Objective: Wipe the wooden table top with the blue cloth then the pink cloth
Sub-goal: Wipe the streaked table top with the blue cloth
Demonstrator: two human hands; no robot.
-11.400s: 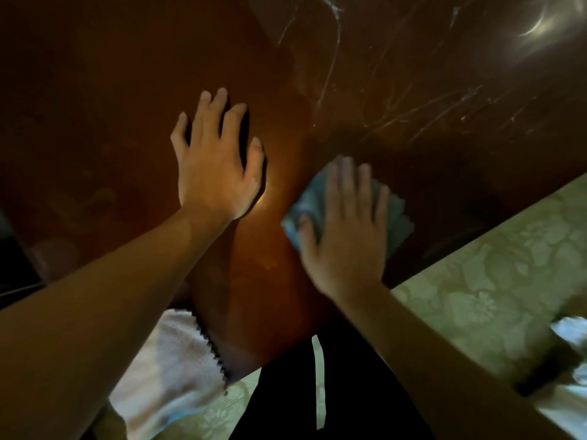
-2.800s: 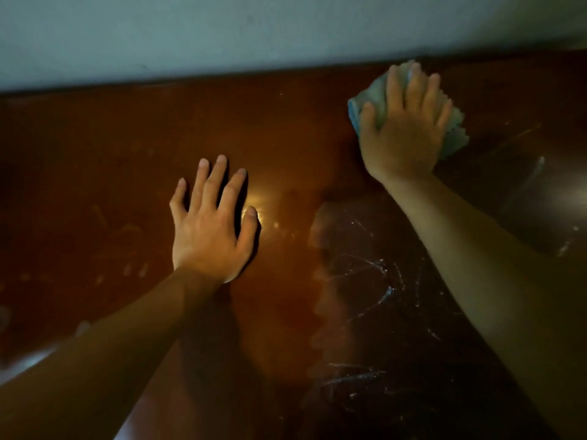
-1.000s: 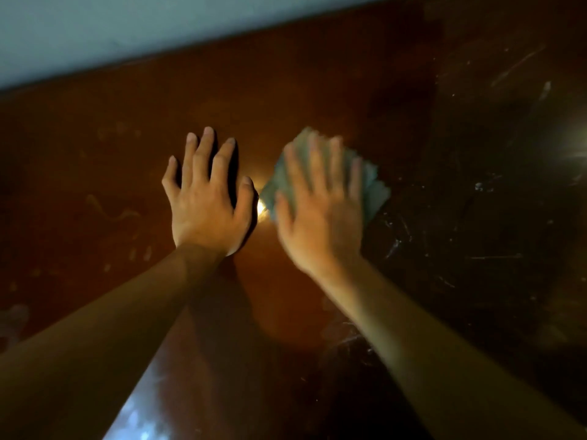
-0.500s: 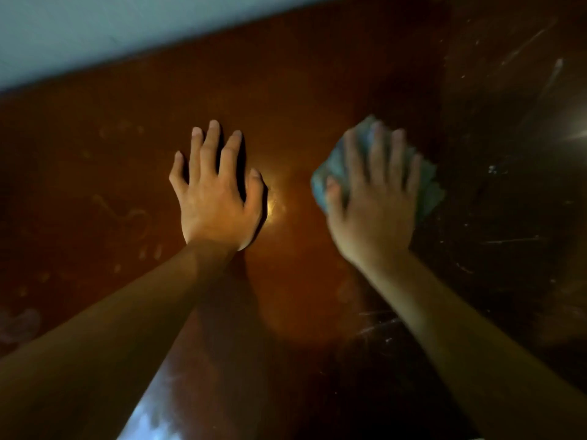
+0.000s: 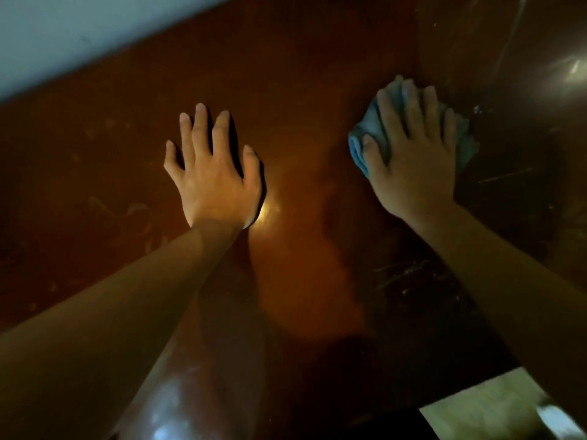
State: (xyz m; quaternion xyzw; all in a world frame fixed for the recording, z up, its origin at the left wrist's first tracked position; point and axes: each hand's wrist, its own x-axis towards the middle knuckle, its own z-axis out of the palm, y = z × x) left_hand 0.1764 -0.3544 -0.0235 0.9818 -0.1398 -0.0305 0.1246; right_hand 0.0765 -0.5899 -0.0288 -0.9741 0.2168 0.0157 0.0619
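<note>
Head view: two bare hands and one blue cloth on one dark wooden table top.

The left hand (image 5: 213, 173) lies flat at about nine o'clock from centre, palm down on the wooden table top (image 5: 301, 265), its five fingers spread apart and holding nothing. The right hand (image 5: 411, 163) sits at about two o'clock, palm down with fingers laid over the single blue cloth (image 5: 362, 138), pressing the bunched cloth against the wood; cloth edges show past the thumb side and past the little-finger side. The two hands are well apart. One pale wall (image 5: 79, 36) runs along the table's far edge at eleven o'clock. One patch of pale green patterned surface (image 5: 476, 408) shows at five o'clock. Faint smears mark the wood.
</note>
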